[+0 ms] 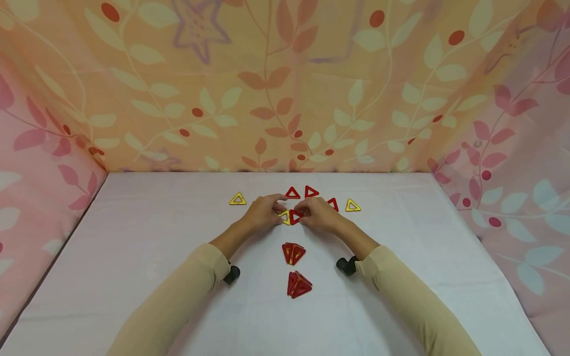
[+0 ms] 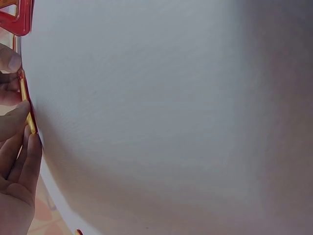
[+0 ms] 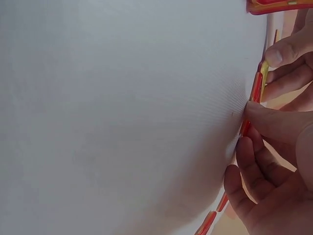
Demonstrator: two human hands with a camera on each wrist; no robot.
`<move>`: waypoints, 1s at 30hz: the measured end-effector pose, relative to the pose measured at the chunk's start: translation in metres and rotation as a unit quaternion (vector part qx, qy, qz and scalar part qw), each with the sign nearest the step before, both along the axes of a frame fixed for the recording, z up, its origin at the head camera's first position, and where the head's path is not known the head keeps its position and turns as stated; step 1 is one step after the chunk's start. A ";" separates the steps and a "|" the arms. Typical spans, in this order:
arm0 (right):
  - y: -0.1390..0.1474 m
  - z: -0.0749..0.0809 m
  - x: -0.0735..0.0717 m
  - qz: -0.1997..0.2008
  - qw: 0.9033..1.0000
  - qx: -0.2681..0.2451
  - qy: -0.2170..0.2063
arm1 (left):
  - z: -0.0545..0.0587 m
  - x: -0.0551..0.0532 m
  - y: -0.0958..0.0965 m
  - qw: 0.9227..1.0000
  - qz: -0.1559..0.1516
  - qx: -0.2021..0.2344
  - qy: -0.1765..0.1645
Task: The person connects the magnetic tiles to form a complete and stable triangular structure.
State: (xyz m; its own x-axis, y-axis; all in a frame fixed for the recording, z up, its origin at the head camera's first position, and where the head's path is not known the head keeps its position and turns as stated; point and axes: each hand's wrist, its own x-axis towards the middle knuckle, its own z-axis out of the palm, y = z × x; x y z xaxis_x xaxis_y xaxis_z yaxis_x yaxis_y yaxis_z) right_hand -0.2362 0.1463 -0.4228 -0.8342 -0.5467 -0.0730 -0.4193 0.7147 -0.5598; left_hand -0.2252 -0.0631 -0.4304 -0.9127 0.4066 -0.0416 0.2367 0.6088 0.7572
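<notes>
My left hand pinches a yellow triangular tile between thumb and fingers. Facing it, my right hand pinches a red triangular tile. The two hollow-centred tiles meet edge to edge above the white cloth. In the right wrist view, the red tile stands on its thin edge near the thumb, with the yellow tile just beyond. The left wrist view catches the yellow tile edge-on at the far left. Closer to me sit two small red pyramid shapes, one behind the other.
Beyond the hands lie loose red triangles, including one turned sideways and another partly behind my right hand. A yellow triangle lies at left, another yellow triangle at right. Patterned curtains surround the white-covered table.
</notes>
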 end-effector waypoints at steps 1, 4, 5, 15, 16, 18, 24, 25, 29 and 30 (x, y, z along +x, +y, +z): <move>0.000 0.000 0.000 0.000 1.000 -0.001 0.000 | 0.000 0.000 0.000 1.000 -0.001 0.000 0.000; -0.001 0.000 0.000 -0.001 1.000 -0.005 0.000 | 0.000 0.000 0.001 1.000 0.001 -0.003 -0.002; -0.001 -0.001 0.000 -0.002 1.000 -0.006 0.000 | 0.000 0.000 0.001 1.000 0.003 -0.004 -0.003; -0.002 -0.001 0.002 -0.013 1.000 -0.019 -0.001 | 0.001 0.001 0.002 1.000 0.010 -0.010 -0.006; -0.002 -0.002 0.002 -0.013 1.000 -0.021 0.000 | 0.001 0.001 0.002 1.000 0.011 -0.010 -0.008; -0.002 -0.002 0.002 -0.012 1.000 -0.025 -0.001 | 0.002 0.001 0.002 1.000 0.015 -0.011 -0.011; -0.001 -0.003 0.001 -0.014 0.999 -0.029 -0.006 | 0.001 0.001 0.003 1.000 0.015 -0.015 -0.013; 0.000 -0.004 0.001 -0.014 0.999 -0.031 -0.007 | 0.001 0.001 0.003 1.000 0.015 -0.015 -0.014; 0.001 -0.004 0.001 -0.013 0.999 -0.037 -0.013 | 0.001 0.001 0.004 1.000 0.017 -0.011 -0.016; 0.001 -0.004 0.001 -0.013 0.999 -0.038 -0.014 | 0.001 0.001 0.004 1.000 0.017 -0.012 -0.015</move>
State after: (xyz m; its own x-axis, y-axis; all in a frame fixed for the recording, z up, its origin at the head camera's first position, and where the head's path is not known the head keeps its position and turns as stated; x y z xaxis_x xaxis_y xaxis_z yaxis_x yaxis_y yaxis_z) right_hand -0.2357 0.1473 -0.4269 -0.8460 -0.5302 -0.0553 -0.3852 0.6796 -0.6243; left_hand -0.2244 -0.0595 -0.4294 -0.9241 0.3740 -0.0788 0.1925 0.6335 0.7494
